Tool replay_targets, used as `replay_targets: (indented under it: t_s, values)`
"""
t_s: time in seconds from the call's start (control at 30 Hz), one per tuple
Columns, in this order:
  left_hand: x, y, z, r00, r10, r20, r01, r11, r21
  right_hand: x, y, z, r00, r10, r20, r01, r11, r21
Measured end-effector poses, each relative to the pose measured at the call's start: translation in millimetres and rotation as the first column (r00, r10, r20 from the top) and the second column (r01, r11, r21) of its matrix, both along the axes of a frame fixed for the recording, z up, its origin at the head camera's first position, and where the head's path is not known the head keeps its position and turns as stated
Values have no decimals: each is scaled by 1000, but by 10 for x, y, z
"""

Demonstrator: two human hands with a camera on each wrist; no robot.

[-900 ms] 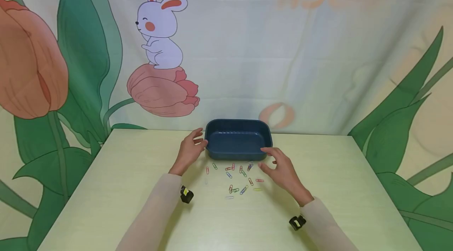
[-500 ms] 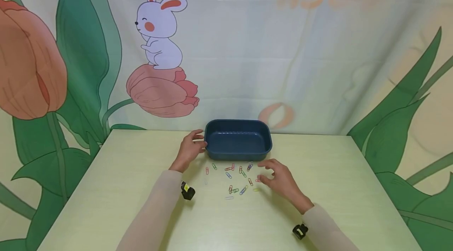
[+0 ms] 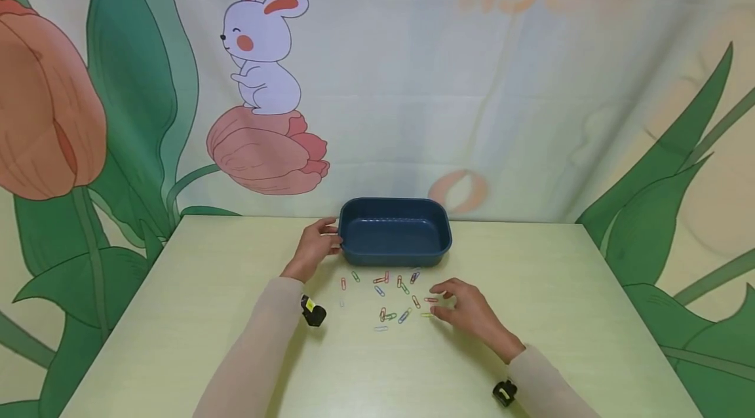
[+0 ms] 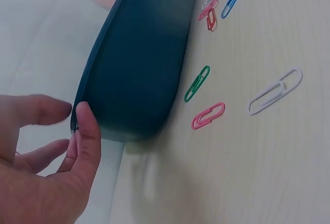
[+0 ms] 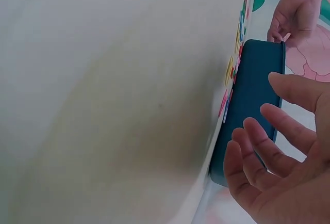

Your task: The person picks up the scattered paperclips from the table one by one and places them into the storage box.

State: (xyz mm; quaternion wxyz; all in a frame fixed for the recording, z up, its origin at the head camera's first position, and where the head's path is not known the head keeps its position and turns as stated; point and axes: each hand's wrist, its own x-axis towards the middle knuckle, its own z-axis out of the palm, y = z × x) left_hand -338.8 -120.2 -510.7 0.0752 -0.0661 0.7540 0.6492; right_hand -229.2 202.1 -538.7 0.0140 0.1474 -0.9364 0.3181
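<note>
A dark blue rectangular bin (image 3: 395, 259) stands at the table's far edge, its inside bare in the head view. My left hand (image 3: 312, 249) is at its left end; thumb and fingers pinch the rim there, as the left wrist view shows. Several coloured paper clips lie scattered in front of the bin, among them a green clip (image 4: 197, 83), a pink clip (image 4: 208, 115) and a white clip (image 4: 275, 92). My right hand (image 3: 468, 310) hovers at the right side of the clips, fingers spread and slightly bent, holding nothing. Its thumb is near a yellow clip (image 3: 426, 315).
The pale table (image 3: 236, 313) extends to both sides and toward me. Behind it hangs a curtain (image 3: 389, 90) printed with a rabbit and tulips, close to the bin's back. A small black wrist camera (image 3: 313, 311) sits on the left sleeve, another camera (image 3: 504, 393) on the right.
My right hand has come away from the bin's front right corner, down toward me beside the clips. The left hand stays at the bin's left end, and the bin has not visibly moved.
</note>
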Motion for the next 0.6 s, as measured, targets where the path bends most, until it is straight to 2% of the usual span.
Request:
replay_targets:
  t_s: [0.17, 0.4, 0.6]
  values:
    - [-19, -1, -16, 999, -22, 43, 21, 999, 26, 32, 2, 11, 1000, 1, 16, -2, 1000, 25]
    - [-36, 3, -37, 998, -6, 66, 1, 996, 85, 47, -2, 32, 998, -30, 50, 26, 997, 67]
    - [-42, 0, -38, 997, 3, 82, -12, 994, 109, 27, 12, -1, 992, -54, 117, 48, 997, 52]
